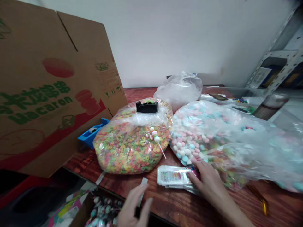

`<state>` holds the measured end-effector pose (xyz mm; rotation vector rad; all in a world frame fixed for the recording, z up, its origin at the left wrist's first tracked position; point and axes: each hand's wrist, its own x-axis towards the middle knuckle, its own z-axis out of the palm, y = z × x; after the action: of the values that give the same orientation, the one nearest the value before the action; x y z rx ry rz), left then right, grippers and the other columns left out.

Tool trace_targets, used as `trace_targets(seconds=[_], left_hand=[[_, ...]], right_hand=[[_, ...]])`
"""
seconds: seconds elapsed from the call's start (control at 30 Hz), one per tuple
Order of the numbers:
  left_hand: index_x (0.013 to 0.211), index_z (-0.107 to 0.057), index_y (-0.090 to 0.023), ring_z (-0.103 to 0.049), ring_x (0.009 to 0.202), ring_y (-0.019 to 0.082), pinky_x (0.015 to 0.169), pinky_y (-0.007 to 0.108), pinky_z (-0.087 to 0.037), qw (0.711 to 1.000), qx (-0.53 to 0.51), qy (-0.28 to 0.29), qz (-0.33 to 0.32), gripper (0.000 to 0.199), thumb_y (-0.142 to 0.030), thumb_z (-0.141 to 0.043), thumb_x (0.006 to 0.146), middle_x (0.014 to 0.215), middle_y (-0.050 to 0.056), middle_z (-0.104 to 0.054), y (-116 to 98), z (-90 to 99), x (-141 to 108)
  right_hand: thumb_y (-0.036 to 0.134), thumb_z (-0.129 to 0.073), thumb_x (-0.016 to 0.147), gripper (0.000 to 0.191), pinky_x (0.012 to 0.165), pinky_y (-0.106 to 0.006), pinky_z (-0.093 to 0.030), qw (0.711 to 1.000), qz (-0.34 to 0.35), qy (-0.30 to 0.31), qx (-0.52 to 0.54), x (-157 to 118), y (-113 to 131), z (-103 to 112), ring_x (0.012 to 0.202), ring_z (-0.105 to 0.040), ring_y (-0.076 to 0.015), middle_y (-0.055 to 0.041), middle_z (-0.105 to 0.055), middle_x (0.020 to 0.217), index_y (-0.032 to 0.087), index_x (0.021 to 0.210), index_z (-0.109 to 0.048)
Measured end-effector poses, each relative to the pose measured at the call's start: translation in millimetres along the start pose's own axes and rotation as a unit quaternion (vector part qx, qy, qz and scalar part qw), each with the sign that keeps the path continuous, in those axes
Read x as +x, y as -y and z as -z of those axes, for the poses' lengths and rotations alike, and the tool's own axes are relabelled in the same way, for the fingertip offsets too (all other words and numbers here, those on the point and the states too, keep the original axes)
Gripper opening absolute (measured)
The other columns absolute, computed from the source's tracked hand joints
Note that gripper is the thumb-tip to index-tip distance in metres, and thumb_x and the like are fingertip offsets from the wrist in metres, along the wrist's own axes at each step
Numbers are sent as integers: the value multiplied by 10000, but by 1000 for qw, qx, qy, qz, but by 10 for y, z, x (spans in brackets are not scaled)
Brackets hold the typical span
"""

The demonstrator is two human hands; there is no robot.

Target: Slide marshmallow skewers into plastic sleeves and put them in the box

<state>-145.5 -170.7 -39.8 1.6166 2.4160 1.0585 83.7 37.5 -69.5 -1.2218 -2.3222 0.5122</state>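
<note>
Head camera faces forward, down (close over right hand (208,184))

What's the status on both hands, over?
Right hand on stack of printed packets. Left hand beside box of lollipops. Bag of pastel candies just beyond the packets.

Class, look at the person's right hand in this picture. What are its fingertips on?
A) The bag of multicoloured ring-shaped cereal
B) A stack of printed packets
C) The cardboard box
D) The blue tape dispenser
B: the right hand reaches across the table, its fingertips on the end of the stack of printed packets.
</note>
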Motion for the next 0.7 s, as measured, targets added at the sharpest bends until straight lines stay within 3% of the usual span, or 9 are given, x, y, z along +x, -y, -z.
trace_targets(seconds=[0.07,0.13,0.2,0.33,0.4,0.47,0.57,0.63,0.7], left_hand=[[1276,-593,-257,-608,1192,290,983,426,-540,989,9,39,-143,429,-268,-645,850,1288,83,-663,-362,-414,188],[1379,-494,-212,-481,1320,342,1070,540,-442,978,33,76,-193,590,-182,-666,815,1406,126,-565,-614,-719,375],[1431,-415,-178,-436,1344,376,1095,634,-359,968,44,138,-204,705,-150,-687,782,1439,148,-526,-753,-896,534],[1441,-369,-177,-502,1256,329,1114,614,-313,967,15,199,-160,758,-139,-694,757,1343,131,-592,-842,-1012,688],[1453,-347,-185,-512,1220,312,1107,591,-311,972,7,186,-143,780,-126,-684,752,1302,122,-604,-862,-1036,683],[1455,-344,-184,-516,1197,307,1092,577,-316,977,10,168,-134,782,-109,-672,750,1276,122,-610,-883,-1060,658],[1444,-370,-169,-529,1169,316,1063,565,-343,980,23,155,-125,775,-143,-705,745,1257,132,-617,-896,-1082,649],[1435,-390,-158,-555,1132,324,1037,564,-374,982,31,148,-117,790,-197,-749,732,1225,137,-635,-881,-1083,661],[1432,-403,-155,-575,1119,336,1025,569,-392,985,30,122,-119,800,-215,-768,722,1214,142,-650,-860,-1079,652]], right_hand=[[306,-637,844,110,717,-370,-439,1000,-6,9,9,48,39,-14,838,-604,-271,-52,-666,844,208,895,-635],[292,-642,850,139,662,-326,-421,1000,-4,9,20,58,53,-1,747,-591,-228,-16,-631,740,218,747,-586],[277,-611,878,159,680,-323,-421,1000,-4,-2,28,19,53,16,760,-588,-219,-18,-631,753,216,736,-574],[208,-485,947,155,876,-418,-396,993,52,-110,13,-145,92,1,1005,-572,-269,-88,-663,1062,219,936,-639],[191,-455,963,183,835,-391,-411,987,77,-142,20,-207,139,-37,916,-590,-243,-75,-676,984,224,994,-633],[215,-462,963,159,748,-344,-438,990,37,-117,64,-227,177,-75,802,-595,-213,-53,-667,877,215,1037,-603],[268,-449,957,245,779,-354,-481,985,-62,-72,141,-202,151,-62,890,-621,-224,-81,-667,995,195,1172,-543],[307,-439,953,293,836,-388,-487,979,-98,-83,160,-185,67,29,970,-621,-241,-92,-663,1068,203,1209,-533],[370,-473,933,323,872,-420,-483,965,-143,-136,170,-190,-35,185,1023,-615,-261,-100,-656,1125,213,1206,-546]])
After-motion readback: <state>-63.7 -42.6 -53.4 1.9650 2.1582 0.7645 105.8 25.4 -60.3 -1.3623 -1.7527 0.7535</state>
